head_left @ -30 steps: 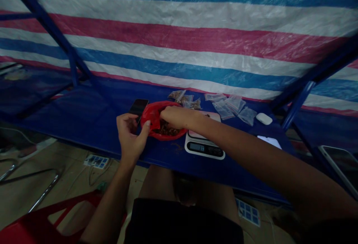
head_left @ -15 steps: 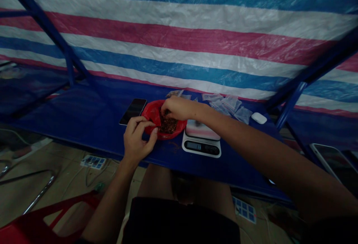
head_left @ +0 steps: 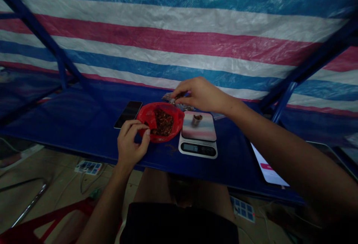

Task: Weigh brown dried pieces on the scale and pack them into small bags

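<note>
A red plastic bag [head_left: 176, 122], rolled open, holds a heap of small brown dried pieces [head_left: 163, 122]. My left hand [head_left: 131, 141] is at the bag's near left edge, thumb and fingers pinching the red plastic. To the right stands a white digital kitchen scale [head_left: 199, 134], its display lit but too blurred to read. On its plate sits a small metal cup [head_left: 196, 121] with brown pieces at its mouth. Beyond the scale my right hand [head_left: 203, 95] is raised, its fingertips closed around a few dark brown pieces. Small clear plastic bags [head_left: 167, 97] lie partly hidden behind it.
A dark phone [head_left: 128, 114] lies left of the red bag on the blue table [head_left: 92, 124]. A lit tablet or phone [head_left: 271, 165] shows under my right forearm. Blue metal posts flank the striped tarp [head_left: 156, 35]. Power strips [head_left: 88, 167] and a red chair are below.
My right hand has lifted out of the red bag and moved right, above the far side of the scale. The metal cup is now uncovered. My left hand stays on the bag's edge.
</note>
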Tool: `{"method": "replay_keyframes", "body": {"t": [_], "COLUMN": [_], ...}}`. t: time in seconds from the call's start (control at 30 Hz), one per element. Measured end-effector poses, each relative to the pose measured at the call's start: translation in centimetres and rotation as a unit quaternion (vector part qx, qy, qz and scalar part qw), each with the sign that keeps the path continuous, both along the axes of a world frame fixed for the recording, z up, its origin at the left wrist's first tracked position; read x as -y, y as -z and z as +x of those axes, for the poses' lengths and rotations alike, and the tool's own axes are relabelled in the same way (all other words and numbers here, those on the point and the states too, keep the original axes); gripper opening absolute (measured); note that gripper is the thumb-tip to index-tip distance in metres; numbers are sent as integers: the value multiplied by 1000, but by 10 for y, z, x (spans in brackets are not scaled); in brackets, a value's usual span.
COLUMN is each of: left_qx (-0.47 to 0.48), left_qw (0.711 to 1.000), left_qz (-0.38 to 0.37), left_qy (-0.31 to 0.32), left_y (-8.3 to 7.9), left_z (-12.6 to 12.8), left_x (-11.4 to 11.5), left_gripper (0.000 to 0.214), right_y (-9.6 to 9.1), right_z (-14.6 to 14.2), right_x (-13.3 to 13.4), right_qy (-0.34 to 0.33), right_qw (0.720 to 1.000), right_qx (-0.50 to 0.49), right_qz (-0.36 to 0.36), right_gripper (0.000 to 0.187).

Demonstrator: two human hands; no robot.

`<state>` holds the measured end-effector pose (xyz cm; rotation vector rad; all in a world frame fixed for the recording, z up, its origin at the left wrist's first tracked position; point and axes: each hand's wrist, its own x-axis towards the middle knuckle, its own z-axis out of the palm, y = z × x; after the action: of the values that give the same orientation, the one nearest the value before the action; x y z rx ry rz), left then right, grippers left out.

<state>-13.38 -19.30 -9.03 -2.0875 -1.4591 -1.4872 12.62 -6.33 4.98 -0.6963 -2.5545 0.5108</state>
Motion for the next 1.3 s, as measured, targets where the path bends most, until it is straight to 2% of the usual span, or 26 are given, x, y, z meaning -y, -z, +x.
{"method": "replay_keyframes", "body": {"t": [0.07,0.17,0.27,0.33,0.57,0.83,1.3], "left_qx": [3,3,3,4,5,-1,13], "left_qw": [1000,1000,1000,1000,1000,1000,1000], "left_qz": [-5,-13,-21,-19,-30,-27,-25], "left_qy": [0,2,2,3,-3,2,10], "left_y": [1,2,3,2,0,1,-2], "left_z": [-1,-2,-2,-3,-1,-2,0], "left_x": [0,0,0,-1,-2,-2,-2], "left_gripper": [4,6,6,6,4,5,6], "right_y": [4,25,44,50,45,50,41], "right_z": [25,53,64,65,60,64,69], "right_x": [5,10,14,16,18,15,12], "right_qy": [27,41,44,42,41,21,14], "right_qw": [1000,999,999,999,999,999,997], "right_qx": [-10,1,9,15,23,25,73], "right_qz": [8,-1,-9,-11,-2,-25,-31], "right_gripper": [19,17,14,14,13,14,18]}}
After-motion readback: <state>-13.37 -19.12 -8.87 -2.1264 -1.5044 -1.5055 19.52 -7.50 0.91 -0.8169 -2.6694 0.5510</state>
